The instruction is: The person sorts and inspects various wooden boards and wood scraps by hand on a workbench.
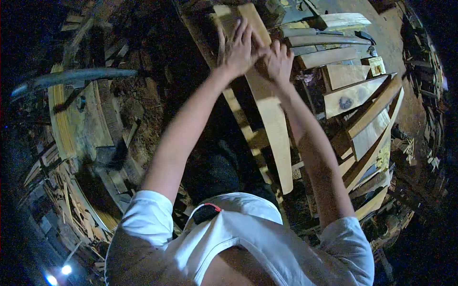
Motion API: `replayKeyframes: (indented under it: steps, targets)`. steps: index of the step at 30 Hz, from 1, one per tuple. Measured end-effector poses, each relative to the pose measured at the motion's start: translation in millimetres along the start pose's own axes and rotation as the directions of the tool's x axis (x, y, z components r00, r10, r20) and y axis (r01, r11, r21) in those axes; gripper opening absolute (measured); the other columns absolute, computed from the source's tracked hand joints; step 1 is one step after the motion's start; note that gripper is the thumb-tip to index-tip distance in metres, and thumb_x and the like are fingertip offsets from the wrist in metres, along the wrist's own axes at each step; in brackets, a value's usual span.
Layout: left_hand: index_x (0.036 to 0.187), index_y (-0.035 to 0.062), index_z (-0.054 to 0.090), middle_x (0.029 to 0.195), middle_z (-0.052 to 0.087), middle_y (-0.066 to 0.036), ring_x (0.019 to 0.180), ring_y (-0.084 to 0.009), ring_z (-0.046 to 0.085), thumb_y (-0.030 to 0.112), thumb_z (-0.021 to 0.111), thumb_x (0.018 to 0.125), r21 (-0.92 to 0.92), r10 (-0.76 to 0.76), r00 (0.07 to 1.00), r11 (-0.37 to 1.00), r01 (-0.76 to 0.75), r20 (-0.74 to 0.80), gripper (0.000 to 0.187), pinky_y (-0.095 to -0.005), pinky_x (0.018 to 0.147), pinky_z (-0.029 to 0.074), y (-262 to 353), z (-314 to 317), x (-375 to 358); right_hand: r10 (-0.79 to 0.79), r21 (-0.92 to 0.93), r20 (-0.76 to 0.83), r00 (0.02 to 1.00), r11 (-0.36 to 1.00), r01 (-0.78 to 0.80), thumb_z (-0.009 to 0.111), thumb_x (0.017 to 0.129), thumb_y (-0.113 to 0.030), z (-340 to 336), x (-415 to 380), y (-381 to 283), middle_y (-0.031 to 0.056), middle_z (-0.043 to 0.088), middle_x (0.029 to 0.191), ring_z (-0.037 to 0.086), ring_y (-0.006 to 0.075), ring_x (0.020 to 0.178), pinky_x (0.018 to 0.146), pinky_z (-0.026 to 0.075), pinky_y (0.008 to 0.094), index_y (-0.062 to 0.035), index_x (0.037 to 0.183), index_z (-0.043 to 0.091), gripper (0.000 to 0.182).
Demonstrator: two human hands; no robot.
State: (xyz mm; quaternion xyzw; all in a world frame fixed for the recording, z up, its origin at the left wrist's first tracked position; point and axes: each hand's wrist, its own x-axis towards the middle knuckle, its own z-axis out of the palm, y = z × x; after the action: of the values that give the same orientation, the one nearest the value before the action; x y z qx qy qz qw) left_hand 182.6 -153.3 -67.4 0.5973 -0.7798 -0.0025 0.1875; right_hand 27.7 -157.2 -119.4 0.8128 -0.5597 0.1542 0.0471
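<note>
A long pale board [275,138] runs from the top centre down toward my body, its near end tapered. My left hand [237,50] lies on the board's upper part with its fingers spread. Just to the right, my right hand [277,59] rests at the board's right edge, its fingers bent. Whether it pinches the edge or something small cannot be made out. The two hands nearly touch at the thumbs. A narrower wooden strip [238,112] runs along the left side of the board, with a dark gap between them.
Cut wood pieces [346,76] are stacked on the right, with angled planks [377,107] below them. A bluish curved bar [86,75] lies over boards [61,114] on the left. Wood scraps [71,205] cover the lower left. Two bright lights [66,270] shine at the bottom left.
</note>
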Motion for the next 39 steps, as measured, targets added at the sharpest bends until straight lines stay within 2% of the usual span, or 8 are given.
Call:
replayKeyframes:
  steps: [4, 9, 12, 14, 21, 28, 33, 39]
  targets:
    - [0.145, 0.0008, 0.025, 0.155, 0.022, -0.015, 0.143, -0.0305, 0.019, 0.059, 0.048, 0.089, -0.075, -0.056, 0.998, 0.995, 0.058, 0.034, 0.084, -0.0669, 0.109, 0.006, -22, 6, 34, 0.053, 0.09, 0.119, 0.991, 0.994, -0.064, 0.058, 0.084, -0.03, -17, 44, -9, 0.0071, 0.049, 0.11, 0.048, 0.0278, 0.105, 0.084, 0.039, 0.0461, -0.0172, 0.107, 0.063, 0.027]
    - [0.143, -0.0011, 0.028, 0.155, 0.021, -0.016, 0.144, -0.0316, 0.017, 0.053, 0.054, 0.087, 0.032, -0.03, 0.995, 0.999, 0.028, 0.092, 0.082, -0.0644, 0.111, 0.004, 19, -12, -12, 0.014, -0.065, -0.022, 1.0, 0.998, -0.016, 0.061, 0.08, -0.031, -1, -23, -3, 0.0102, 0.049, 0.116, 0.049, 0.0283, 0.106, 0.085, 0.039, 0.0469, -0.0181, 0.114, 0.061, 0.037]
    - [0.142, -0.0049, 0.029, 0.153, 0.023, -0.02, 0.144, -0.0328, 0.017, 0.057, 0.051, 0.086, 0.049, 0.043, 0.99, 0.998, -0.05, 0.137, 0.087, -0.0619, 0.112, 0.005, 70, -34, -79, 0.04, 0.056, 0.047, 0.998, 0.998, -0.042, 0.065, 0.071, -0.036, -54, -109, -12, 0.0147, 0.05, 0.114, 0.048, 0.0316, 0.108, 0.09, 0.039, 0.0481, -0.021, 0.123, 0.059, 0.055]
    - [0.142, -0.0067, 0.029, 0.151, 0.024, -0.023, 0.144, -0.034, 0.017, 0.061, 0.049, 0.085, 0.021, 0.071, 0.966, 0.997, -0.078, 0.248, 0.09, -0.061, 0.113, 0.006, 109, -57, -125, 0.045, 0.122, 0.28, 0.959, 0.989, -0.082, 0.066, 0.072, -0.029, -131, -156, -21, 0.0185, 0.048, 0.113, 0.045, 0.034, 0.109, 0.09, 0.036, 0.0474, -0.0326, 0.146, 0.033, 0.082]
    - [0.139, -0.0088, 0.033, 0.148, 0.026, -0.026, 0.143, -0.0358, 0.015, 0.07, 0.043, 0.082, -0.174, 0.208, 0.84, 0.975, -0.138, 0.501, 0.098, -0.0636, 0.112, 0.007, 189, -98, -228, 0.021, 0.202, 0.493, 0.87, 0.97, -0.138, 0.066, 0.072, -0.032, -200, -294, -9, 0.0139, 0.045, 0.095, 0.045, 0.0327, 0.093, 0.086, 0.034, 0.0459, -0.0315, 0.145, 0.038, 0.078]
    - [0.135, -0.0084, 0.041, 0.146, 0.031, -0.024, 0.143, -0.0345, 0.016, 0.074, 0.042, 0.079, -0.257, 0.327, 0.792, 0.941, -0.222, 0.515, 0.1, -0.0639, 0.112, 0.007, 174, -93, -208, 0.003, 0.205, 0.496, 0.869, 0.971, -0.121, 0.055, 0.081, -0.04, -197, -277, -2, 0.0085, 0.042, 0.084, 0.045, 0.0274, 0.082, 0.08, 0.036, 0.0444, -0.0372, 0.143, 0.041, 0.063]
    - [0.14, -0.0071, 0.035, 0.152, 0.022, -0.02, 0.145, -0.0302, 0.013, 0.072, 0.04, 0.081, -0.137, 0.21, 0.843, 0.977, -0.163, 0.495, 0.098, -0.0643, 0.112, 0.006, 123, -82, -167, 0.017, 0.128, 0.507, 0.862, 0.987, -0.095, 0.061, 0.074, -0.019, -168, -196, -16, 0.0137, 0.05, 0.098, 0.048, 0.0303, 0.092, 0.085, 0.037, 0.0461, -0.039, 0.144, 0.037, 0.076]
    - [0.144, -0.0026, 0.028, 0.154, 0.022, -0.014, 0.142, -0.0295, 0.022, 0.068, 0.037, 0.087, 0.068, 0.03, 0.978, 0.997, -0.045, 0.208, 0.09, -0.0637, 0.112, 0.0, 33, -36, -60, 0.035, 0.15, 0.134, 0.99, 0.987, -0.055, 0.065, 0.073, -0.016, -90, -61, -28, 0.0142, 0.053, 0.109, 0.05, 0.0321, 0.101, 0.085, 0.038, 0.0477, -0.0436, 0.146, 0.029, 0.086]
